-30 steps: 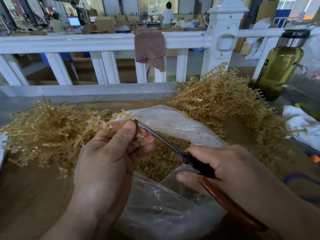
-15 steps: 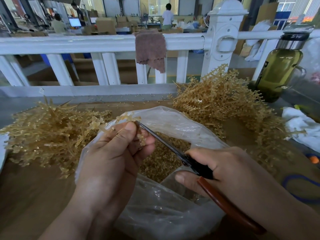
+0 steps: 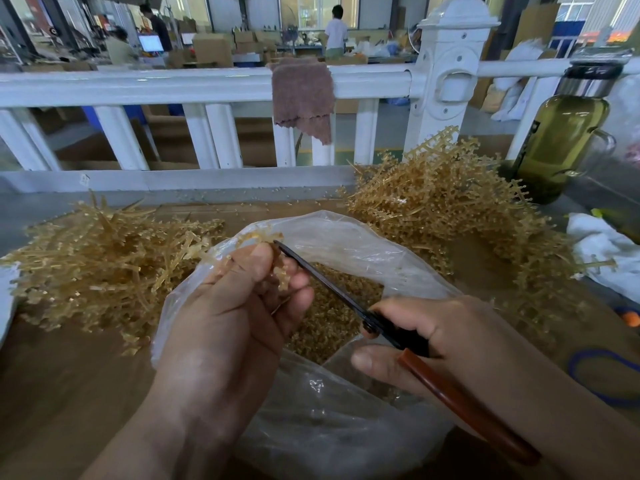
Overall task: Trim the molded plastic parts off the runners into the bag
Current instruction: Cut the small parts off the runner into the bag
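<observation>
My left hand [image 3: 235,306] pinches a small amber plastic runner [image 3: 266,237] above the mouth of a clear plastic bag [image 3: 346,237]. My right hand [image 3: 443,337] grips scissors [image 3: 332,285] with black blades and red-brown handles; the blade tips reach the runner just past my left thumb. Inside the bag lies a heap of small amber trimmed parts [image 3: 332,317]. A pile of runners [image 3: 104,258] lies at the left of the bag, and a taller pile with parts on them [image 3: 446,199] is heaped at the right.
A white railing [image 3: 207,84] with a brown cloth [image 3: 303,95] draped over it borders the brown table's far side. A bottle of greenish liquid [image 3: 557,140] stands far right, above white cloth [image 3: 602,251]. People work at benches beyond the railing.
Both hands stay over the bag; the scissors tips sit at nearly the same spot on the runner. My view has shifted slightly.
</observation>
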The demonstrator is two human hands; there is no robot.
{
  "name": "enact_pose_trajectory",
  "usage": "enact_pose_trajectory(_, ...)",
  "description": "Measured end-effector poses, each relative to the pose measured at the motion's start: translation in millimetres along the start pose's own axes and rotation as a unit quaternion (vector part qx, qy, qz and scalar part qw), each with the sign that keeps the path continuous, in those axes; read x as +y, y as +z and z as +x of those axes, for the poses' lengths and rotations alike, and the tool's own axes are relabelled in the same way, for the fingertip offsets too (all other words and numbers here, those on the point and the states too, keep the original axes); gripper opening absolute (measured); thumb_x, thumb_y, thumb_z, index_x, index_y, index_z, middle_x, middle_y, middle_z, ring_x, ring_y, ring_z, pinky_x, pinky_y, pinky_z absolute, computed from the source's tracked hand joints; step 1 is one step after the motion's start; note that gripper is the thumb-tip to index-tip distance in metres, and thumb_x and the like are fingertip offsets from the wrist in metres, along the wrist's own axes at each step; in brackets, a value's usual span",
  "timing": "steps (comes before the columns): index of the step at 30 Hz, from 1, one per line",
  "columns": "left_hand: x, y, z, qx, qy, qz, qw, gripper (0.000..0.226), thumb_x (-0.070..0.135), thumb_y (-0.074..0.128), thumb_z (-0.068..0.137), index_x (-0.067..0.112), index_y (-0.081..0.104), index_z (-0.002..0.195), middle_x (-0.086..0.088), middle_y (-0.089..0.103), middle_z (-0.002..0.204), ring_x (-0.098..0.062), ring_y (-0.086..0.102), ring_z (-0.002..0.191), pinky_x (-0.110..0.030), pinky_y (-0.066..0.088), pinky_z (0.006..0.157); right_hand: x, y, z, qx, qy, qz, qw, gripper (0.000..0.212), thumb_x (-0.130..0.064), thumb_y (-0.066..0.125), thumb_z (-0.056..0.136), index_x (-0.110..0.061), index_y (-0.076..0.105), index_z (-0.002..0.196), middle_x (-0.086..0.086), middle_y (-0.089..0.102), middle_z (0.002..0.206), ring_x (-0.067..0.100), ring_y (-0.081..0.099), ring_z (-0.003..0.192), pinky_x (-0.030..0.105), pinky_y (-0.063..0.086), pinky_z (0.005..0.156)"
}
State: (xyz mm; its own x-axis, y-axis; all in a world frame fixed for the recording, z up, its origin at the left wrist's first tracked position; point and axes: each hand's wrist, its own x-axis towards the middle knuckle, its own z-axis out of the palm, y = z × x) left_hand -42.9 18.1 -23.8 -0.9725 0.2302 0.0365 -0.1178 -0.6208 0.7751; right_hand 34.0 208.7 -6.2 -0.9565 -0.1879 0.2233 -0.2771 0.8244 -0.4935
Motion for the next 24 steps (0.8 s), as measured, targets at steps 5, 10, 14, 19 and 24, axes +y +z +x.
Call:
enact_pose_trajectory(5,-2.2,-3.2,-0.7,0.005,0.035,0.004,0.999,0.006,0.019,0.065,0.084,0.016,0.061,0.087,-0.003,0.065,0.073,-0.016,0.067,0.066,-0.028,0.058,0.061,-1.5,-0.6,0.6,-0.011,0.000,-0.019,1.000,0.049,-0.076,0.047,0.085,-0.028,0.050,0.077,-0.012,0.055,0.065,0.005,0.053,0.054,0.017,0.035,0.048)
enact_pose_trajectory(10,-3.6,-4.6,0.7,0.004,0.039,0.012,0.999,0.006,0.020,0.066,0.083,0.016,0.063,0.086,-0.004,0.065,0.076,-0.017,0.068,0.067,-0.028,0.058,0.060,-8.0,-3.1,-0.7,0.002,0.021,-0.054,0.998,0.048,-0.074,0.043,0.080,-0.027,0.052,0.082,-0.010,0.050,0.061,0.006,0.053,0.060,0.022,0.036,0.052)
enact_pose_trajectory(14,-4.2,-5.5,0.4,-0.006,0.044,0.016,0.999,0.005,0.021,0.066,0.084,0.017,0.062,0.086,-0.004,0.066,0.077,-0.016,0.068,0.069,-0.028,0.058,0.062,-10.2,-2.9,-1.3,0.003,0.031,-0.058,0.998,0.048,-0.074,0.043,0.079,-0.026,0.052,0.083,-0.008,0.051,0.062,0.011,0.054,0.063,0.024,0.036,0.053)
enact_pose_trajectory(19,-4.8,-5.7,-0.1,-0.006,0.057,0.019,0.998,0.007,0.020,0.065,0.084,0.021,0.066,0.077,-0.003,0.066,0.074,-0.016,0.069,0.069,-0.028,0.059,0.063,-7.9,-0.2,-1.5,0.000,0.029,-0.045,0.999,0.059,-0.079,0.036,0.077,-0.024,0.057,0.088,-0.005,0.056,0.064,0.011,0.057,0.063,0.025,0.039,0.052)
enact_pose_trajectory(24,-5.3,-6.1,-0.1,-0.005,0.065,0.030,0.997,0.008,0.021,0.065,0.085,0.022,0.068,0.077,-0.002,0.068,0.073,-0.015,0.070,0.070,-0.028,0.059,0.063,-7.2,0.6,-1.1,-0.003,0.030,-0.024,0.999,0.057,-0.078,0.040,0.080,-0.024,0.057,0.086,-0.003,0.056,0.064,0.010,0.056,0.060,0.024,0.039,0.053)
